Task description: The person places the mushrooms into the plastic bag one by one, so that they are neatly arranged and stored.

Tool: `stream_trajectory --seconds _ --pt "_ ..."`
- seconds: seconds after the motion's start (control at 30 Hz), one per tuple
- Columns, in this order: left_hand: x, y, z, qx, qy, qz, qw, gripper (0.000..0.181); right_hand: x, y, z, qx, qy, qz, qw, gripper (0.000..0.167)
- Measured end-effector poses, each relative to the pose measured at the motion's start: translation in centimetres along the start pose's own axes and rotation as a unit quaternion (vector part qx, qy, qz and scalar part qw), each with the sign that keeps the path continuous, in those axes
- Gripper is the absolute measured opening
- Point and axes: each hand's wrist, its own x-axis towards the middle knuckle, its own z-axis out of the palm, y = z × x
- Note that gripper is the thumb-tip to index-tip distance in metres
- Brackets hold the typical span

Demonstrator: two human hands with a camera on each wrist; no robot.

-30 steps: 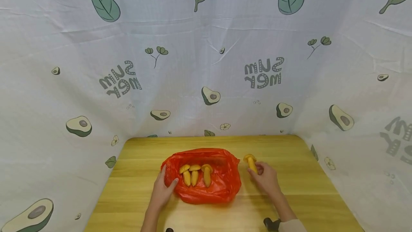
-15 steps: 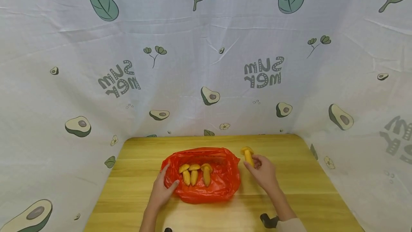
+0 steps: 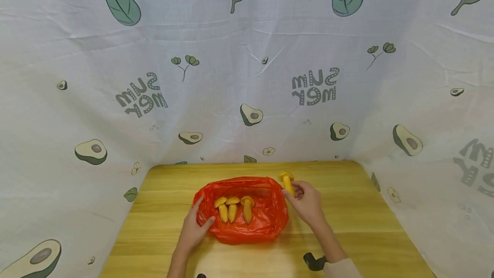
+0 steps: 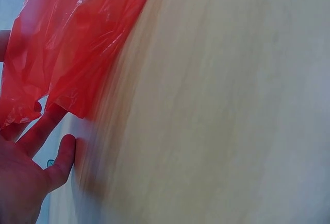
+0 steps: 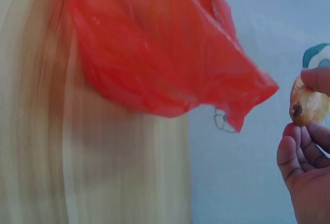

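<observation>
A red plastic bag (image 3: 251, 237) lies open-mouthed on the table, with three yellow mushrooms (image 3: 247, 211) side by side inside. My left hand (image 3: 191, 230) rests against the bag's left end, thumb spread from the fingers. In the left wrist view, that hand's fingers (image 4: 44, 131) look fairly straight and touch the bag (image 4: 77, 38). My right hand (image 3: 308, 204) pinches another yellow mushroom (image 3: 287, 180) by its stem, cap pointing up and away, just beyond the bag's right rim. The right wrist view shows the mushroom's stem end (image 5: 307, 105) between thumb and fingers.
The wooden table (image 3: 362, 218) has its back edge against a pale hanging cloth (image 3: 216, 110) printed with leaves and avocados. The cloth also surrounds both sides. A black strap-like piece (image 3: 314, 262) sits at my right wrist.
My right hand has moved left and slightly away from me, bringing the mushroom up to the bag's right rim. The left hand, bag and mushrooms inside have stayed put.
</observation>
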Motion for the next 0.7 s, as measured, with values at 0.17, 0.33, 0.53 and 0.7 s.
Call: stream_trajectory --seconds 0.17,0.33,0.53,0.7 --pt "-0.1 -0.1 0.0 0.006 -0.005 -0.015 0.9999 0.081 -0.1 -1.2 0.5 0.001 -0.014 0.003 0.9999 0.048" --pt "-0.1 -0.2 0.1 0.01 -0.006 -0.017 0.9998 0.082 -0.4 -2.1 1.2 0.016 -0.019 0.0 0.9997 0.045" --pt "-0.1 -0.2 0.2 0.013 -0.002 -0.01 0.9999 0.082 -0.7 -2.9 2.2 0.03 -0.025 -0.01 0.9992 0.042" --pt "-0.1 -0.3 0.3 0.009 -0.002 0.0 1.0 0.082 -0.9 -3.2 3.0 0.033 -0.033 -0.011 0.9988 0.04"
